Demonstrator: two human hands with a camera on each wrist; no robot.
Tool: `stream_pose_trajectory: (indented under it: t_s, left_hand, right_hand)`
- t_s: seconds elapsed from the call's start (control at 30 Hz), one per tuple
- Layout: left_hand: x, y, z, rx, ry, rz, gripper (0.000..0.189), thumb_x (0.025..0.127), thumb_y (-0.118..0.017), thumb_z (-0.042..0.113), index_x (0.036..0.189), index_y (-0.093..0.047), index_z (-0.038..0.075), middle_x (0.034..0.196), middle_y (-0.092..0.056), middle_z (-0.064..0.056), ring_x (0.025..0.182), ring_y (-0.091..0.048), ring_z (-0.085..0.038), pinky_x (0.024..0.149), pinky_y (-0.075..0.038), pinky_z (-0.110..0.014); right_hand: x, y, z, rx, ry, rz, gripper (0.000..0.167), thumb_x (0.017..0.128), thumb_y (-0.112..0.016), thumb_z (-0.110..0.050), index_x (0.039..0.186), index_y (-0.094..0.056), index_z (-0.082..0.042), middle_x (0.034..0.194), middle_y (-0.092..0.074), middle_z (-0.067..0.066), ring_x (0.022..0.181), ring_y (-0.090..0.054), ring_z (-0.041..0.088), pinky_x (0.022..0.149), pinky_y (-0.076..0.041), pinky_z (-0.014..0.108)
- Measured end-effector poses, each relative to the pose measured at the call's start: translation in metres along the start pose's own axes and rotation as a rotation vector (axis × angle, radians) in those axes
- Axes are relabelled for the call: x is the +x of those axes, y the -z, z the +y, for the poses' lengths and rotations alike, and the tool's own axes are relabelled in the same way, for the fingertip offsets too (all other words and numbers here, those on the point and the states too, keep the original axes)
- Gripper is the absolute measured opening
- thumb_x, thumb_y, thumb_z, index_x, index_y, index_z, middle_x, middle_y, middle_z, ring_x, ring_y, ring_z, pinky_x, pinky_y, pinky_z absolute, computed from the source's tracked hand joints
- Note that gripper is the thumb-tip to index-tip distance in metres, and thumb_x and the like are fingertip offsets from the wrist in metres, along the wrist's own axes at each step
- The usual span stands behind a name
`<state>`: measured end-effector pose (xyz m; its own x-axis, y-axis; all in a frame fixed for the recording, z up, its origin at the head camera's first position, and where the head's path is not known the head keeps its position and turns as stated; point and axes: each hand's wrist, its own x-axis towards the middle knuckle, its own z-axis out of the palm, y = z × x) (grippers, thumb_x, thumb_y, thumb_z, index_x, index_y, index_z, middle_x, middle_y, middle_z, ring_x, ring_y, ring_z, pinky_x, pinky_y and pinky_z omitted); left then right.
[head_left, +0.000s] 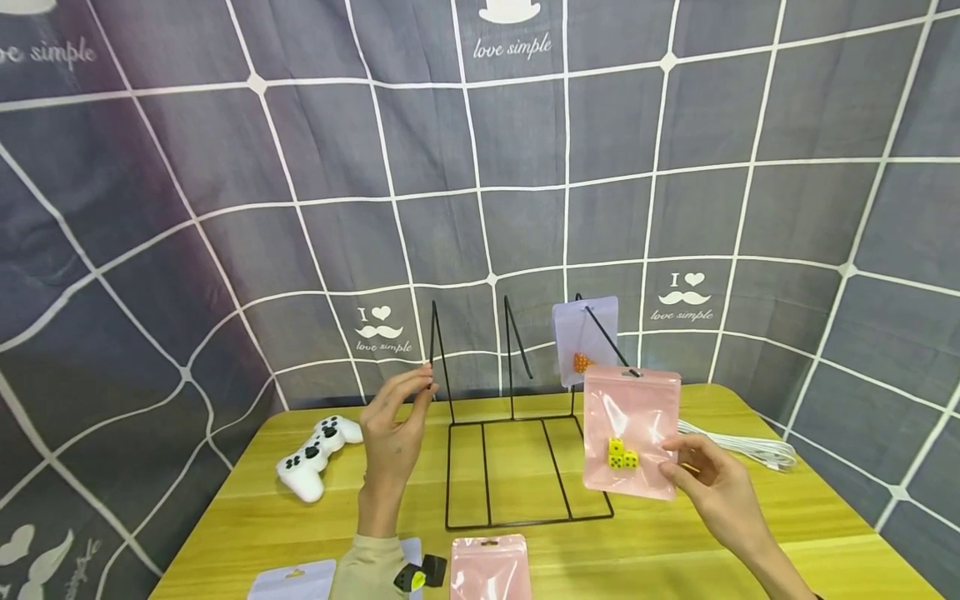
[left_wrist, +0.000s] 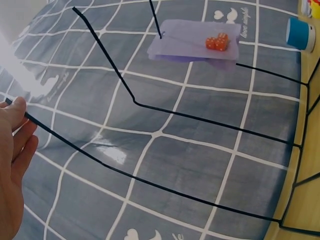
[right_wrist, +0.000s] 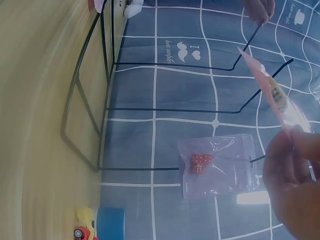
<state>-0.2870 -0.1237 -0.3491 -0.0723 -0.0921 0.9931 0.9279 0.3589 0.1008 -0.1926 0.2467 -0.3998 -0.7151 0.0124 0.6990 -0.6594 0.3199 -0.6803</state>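
Note:
A black wire display rack (head_left: 531, 523) with three upright hooks stands on the table. My left hand (head_left: 396, 425) pinches the end of its left hook between thumb and fingers, also seen in the left wrist view. My right hand (head_left: 716, 492) holds a pink zip bag (head_left: 630, 400) with yellow dice (head_left: 621, 455) by its lower right edge. The bag hangs upright, and the tip of the right hook overlaps its top edge near the hang hole in the head view. A purple bag (head_left: 592, 325) with orange-red dice (left_wrist: 217, 42) hangs farther back on that right hook.
A white game controller (head_left: 315, 458) lies left of the rack, a white cable (head_left: 750, 446) at right. Another pink bag (head_left: 491, 571) and a purple bag (head_left: 292, 582) lie at the front edge. A blue cylinder (right_wrist: 111, 222) and a small toy car (right_wrist: 85, 231) show in the right wrist view.

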Motion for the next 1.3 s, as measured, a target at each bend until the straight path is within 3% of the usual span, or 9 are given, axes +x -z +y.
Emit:
stream_pose_trajectory:
  t_s: [0.57,0.73,0.93,1.3]
  left_hand:
    - [0.001,0.001,0.001,-0.004,0.008,-0.005,0.026,0.067,-0.075,-0.018,0.088,-0.068,-0.005,0.096,-0.068,-0.019,0.088,-0.067,-0.031,0.083,-0.055,-0.029]
    - [0.001,0.0,0.001,-0.007,0.004,-0.007,0.028,0.065,-0.075,-0.019,0.088,-0.068,-0.005,0.095,-0.068,-0.02,0.087,-0.067,-0.032,0.083,-0.055,-0.029]
    - [0.002,0.0,0.002,0.005,0.003,-0.009,0.031,0.063,-0.075,-0.022,0.088,-0.068,-0.004,0.095,-0.069,-0.019,0.086,-0.067,-0.032,0.083,-0.055,-0.028]
    - [-0.001,0.0,0.002,0.015,0.023,-0.015,0.029,0.066,-0.075,-0.02,0.088,-0.068,-0.004,0.095,-0.068,-0.019,0.087,-0.067,-0.031,0.083,-0.055,-0.027]
  right_hand:
    - [0.017,-0.005,0.004,-0.062,-0.082,0.001,0.026,0.079,-0.067,0.015,0.103,-0.06,0.006,0.091,-0.064,0.0,0.078,-0.061,0.006,0.059,-0.053,0.017]
    - [0.025,-0.007,0.008,-0.046,-0.092,-0.007,0.025,0.08,-0.066,0.015,0.103,-0.061,0.006,0.086,-0.062,0.003,0.072,-0.06,0.006,0.052,-0.052,0.02]
    - [0.037,-0.012,0.013,-0.032,-0.105,-0.029,0.025,0.082,-0.067,0.012,0.105,-0.06,0.007,0.09,-0.062,0.005,0.08,-0.06,0.003,0.057,-0.054,0.017]
    - [0.064,-0.02,0.028,-0.113,-0.099,-0.04,0.023,0.083,-0.067,0.008,0.105,-0.061,0.003,0.097,-0.061,0.016,0.086,-0.059,0.002,0.063,-0.053,0.014]
